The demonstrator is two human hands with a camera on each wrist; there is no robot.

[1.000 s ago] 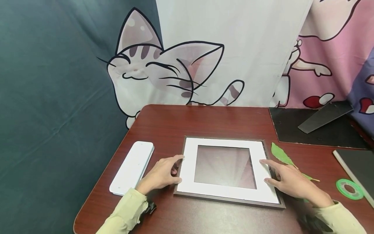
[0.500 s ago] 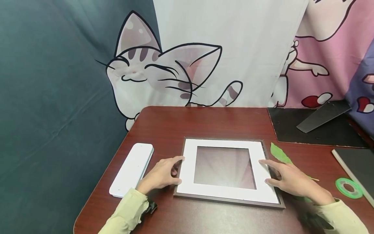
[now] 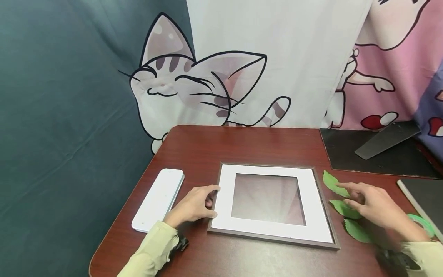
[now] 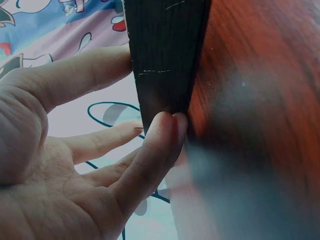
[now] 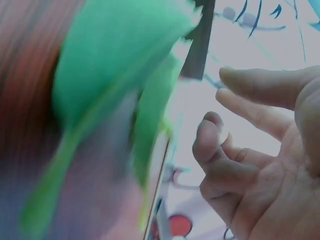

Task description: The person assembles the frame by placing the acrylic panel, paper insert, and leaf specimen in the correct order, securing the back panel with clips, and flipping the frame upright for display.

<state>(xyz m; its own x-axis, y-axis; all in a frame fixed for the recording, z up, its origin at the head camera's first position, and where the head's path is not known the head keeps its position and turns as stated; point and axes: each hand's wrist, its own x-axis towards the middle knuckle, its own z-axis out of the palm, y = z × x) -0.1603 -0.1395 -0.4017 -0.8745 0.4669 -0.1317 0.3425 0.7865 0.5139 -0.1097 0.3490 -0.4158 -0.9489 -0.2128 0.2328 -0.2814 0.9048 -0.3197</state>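
A picture frame (image 3: 273, 237) with a dark border and a white mat lies flat on the table, its middle window showing a grey reflection. My left hand (image 3: 192, 204) holds its left edge; thumb and index tip lie on the top side, and in the left wrist view curled fingers (image 4: 155, 150) bear against the frame's dark outer side (image 4: 165, 75). To the right of the frame lie three green leaves (image 3: 356, 231). My right hand (image 3: 375, 206) is over the upper two leaves, fingers loosely bent and away from the leaf (image 5: 115, 55) in the right wrist view.
A white rounded slab (image 3: 159, 198) lies left of the frame near the table's edge. At the right are a green tape roll (image 3: 420, 223), partly behind my wrist, and dark boards (image 3: 373, 165). Printed curtains (image 3: 283, 42) stand behind the table (image 3: 242, 142).
My right hand has let go of the frame's right edge and moved right over the leaves, uncovering that edge. My left hand stays on the left edge.
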